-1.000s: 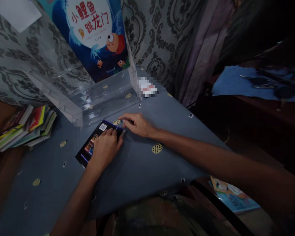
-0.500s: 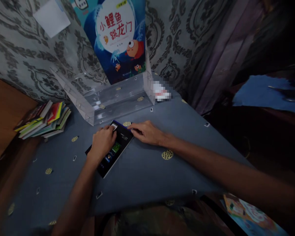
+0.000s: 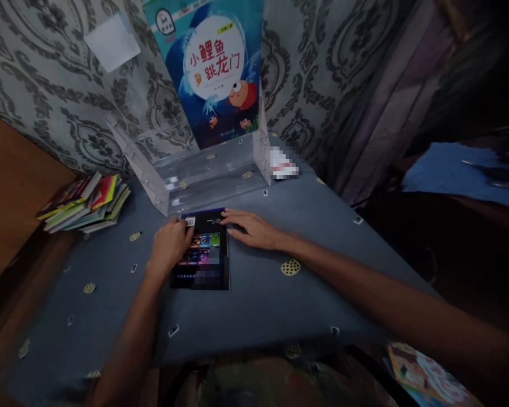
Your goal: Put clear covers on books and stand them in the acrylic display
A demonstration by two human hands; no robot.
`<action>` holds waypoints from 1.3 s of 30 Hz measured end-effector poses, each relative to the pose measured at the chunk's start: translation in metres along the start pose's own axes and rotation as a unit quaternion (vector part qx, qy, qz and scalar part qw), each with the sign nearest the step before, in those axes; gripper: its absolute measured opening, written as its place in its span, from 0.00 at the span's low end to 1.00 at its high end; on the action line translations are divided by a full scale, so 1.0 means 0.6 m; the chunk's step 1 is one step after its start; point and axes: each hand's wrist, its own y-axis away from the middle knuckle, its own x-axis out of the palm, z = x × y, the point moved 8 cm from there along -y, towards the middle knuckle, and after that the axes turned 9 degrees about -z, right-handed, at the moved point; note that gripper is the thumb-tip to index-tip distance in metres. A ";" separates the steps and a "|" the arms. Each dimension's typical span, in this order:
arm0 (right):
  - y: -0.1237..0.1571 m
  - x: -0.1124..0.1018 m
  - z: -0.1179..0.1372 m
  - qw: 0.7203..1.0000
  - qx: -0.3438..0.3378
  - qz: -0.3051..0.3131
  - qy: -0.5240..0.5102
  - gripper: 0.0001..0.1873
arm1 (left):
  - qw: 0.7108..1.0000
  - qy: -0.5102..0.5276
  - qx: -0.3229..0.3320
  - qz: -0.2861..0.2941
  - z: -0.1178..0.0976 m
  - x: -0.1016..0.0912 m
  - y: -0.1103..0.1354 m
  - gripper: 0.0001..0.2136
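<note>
Black, its barcode point(image 3: 190, 221) facing up, the paperback point(image 3: 207, 240) lies on the cloth-covered bench point(image 3: 254, 305), just in front of the clear plastic stand point(image 3: 261, 150). My left hand point(image 3: 169, 240) lies over its left side, thumb on the cover; whether the fingers grip beneath, I cannot tell. My right hand point(image 3: 252, 229) is loosely spread, fingertips at the upper right corner. From here, I judge light, even pressure from both sides steadies it best.

Exposure: dim, cool cast | Darkest: right side, near black beyond pale purple hanging cloth point(image 3: 371, 133) | Glare: whitish streaks, clear plastic rack point(image 3: 216, 169) | Sharpness: blue picture-book cover point(image 3: 214, 73) legible, lower left blurred | Pixelation: over red-and-white object point(image 3: 283, 164), lower part of thin black rectangular book point(image 3: 206, 249) | Lower corners: darkened
</note>
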 end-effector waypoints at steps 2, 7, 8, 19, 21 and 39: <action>0.000 0.006 -0.004 1.000 -0.004 0.009 0.007 0.18 | 1.000 -0.001 0.000 0.000 -0.004 -0.001 0.003 0.20; 0.001 0.016 -0.005 0.999 -0.008 0.019 0.033 0.20 | 0.999 0.020 0.050 -0.004 -0.030 -0.014 0.044 0.18; 0.001 0.016 -0.005 0.999 -0.011 0.018 0.036 0.20 | 0.995 0.047 0.091 -0.002 -0.042 -0.016 0.061 0.18; 0.000 0.021 -0.004 0.999 -0.037 -0.006 0.029 0.19 | 0.947 0.178 0.265 -0.025 -0.069 0.002 0.175 0.21; -0.002 0.020 -0.002 0.999 -0.038 -0.008 0.026 0.18 | 0.947 0.173 0.267 -0.043 -0.071 0.002 0.172 0.20; 0.000 0.012 0.044 0.994 -0.107 -0.032 -0.008 0.15 | 0.946 0.154 0.258 -0.125 -0.079 0.005 0.169 0.15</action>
